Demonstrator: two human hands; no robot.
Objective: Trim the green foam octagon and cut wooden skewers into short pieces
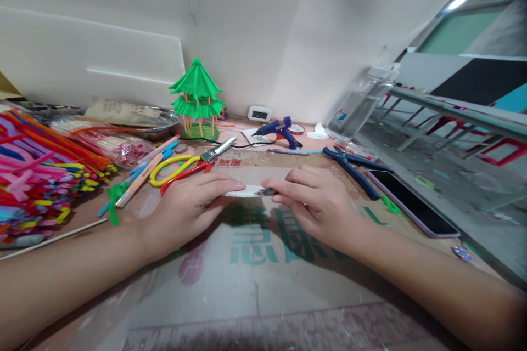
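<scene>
My left hand (197, 197) pinches one end of a small white flat piece (246, 191), which looks like paper or card. At its other end, my right hand (315, 197) has thumb and forefinger closed on a small dark metal thing (267, 192) touching the white piece; its kind is too small to make out. Both hands are just above the printed cardboard (255, 285). Beyond my left hand lie scissors (201, 162) with yellow and red handles. Blue-handled pliers (354, 170) rest past my right hand.
Pipe cleaners (37, 175) crowd the left side. At the back stand a green pagoda model (197, 101), a small digital clock (259, 114) and a blue glue gun (278, 130). To the right are a phone (411, 203) and a clear plastic container (356, 104).
</scene>
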